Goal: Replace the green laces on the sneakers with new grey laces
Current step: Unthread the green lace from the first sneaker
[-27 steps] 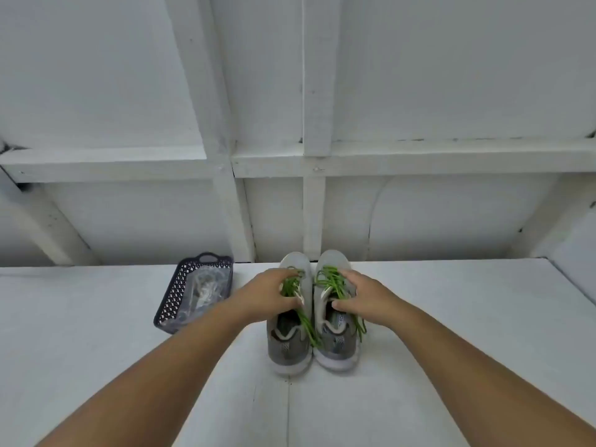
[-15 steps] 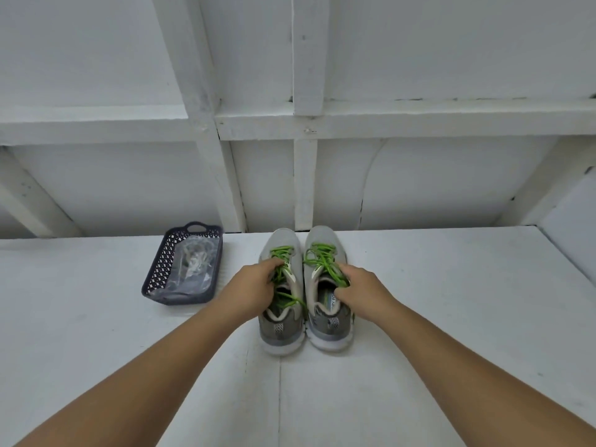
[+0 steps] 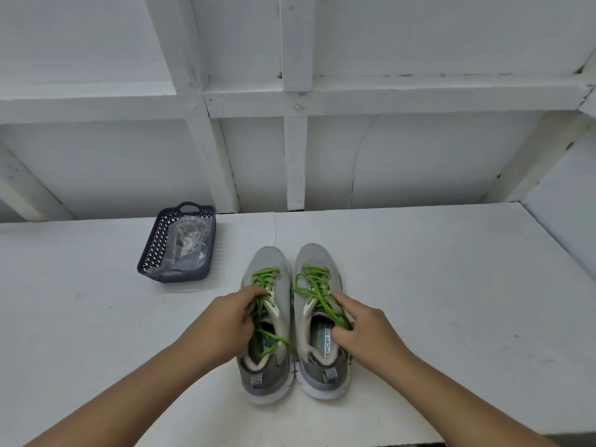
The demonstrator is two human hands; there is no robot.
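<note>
At the frame's centre, the soft, limp green laces (image 3: 317, 293) of the sneakers (image 3: 321, 321) on the bench (image 3: 451, 301) were pinched by both the left hand (image 3: 225, 321) and the right hand (image 3: 364, 327), best pulled near the eyelets.

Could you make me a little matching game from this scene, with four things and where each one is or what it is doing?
Things:
1. basket
2. plastic bag
3. left hand
4. right hand

Places:
A. inside the basket
B. on the right sneaker's green laces
C. on the table, left of the sneakers
D. on the left sneaker's green laces

Pairs: 1-C, 2-A, 3-D, 4-B
</note>
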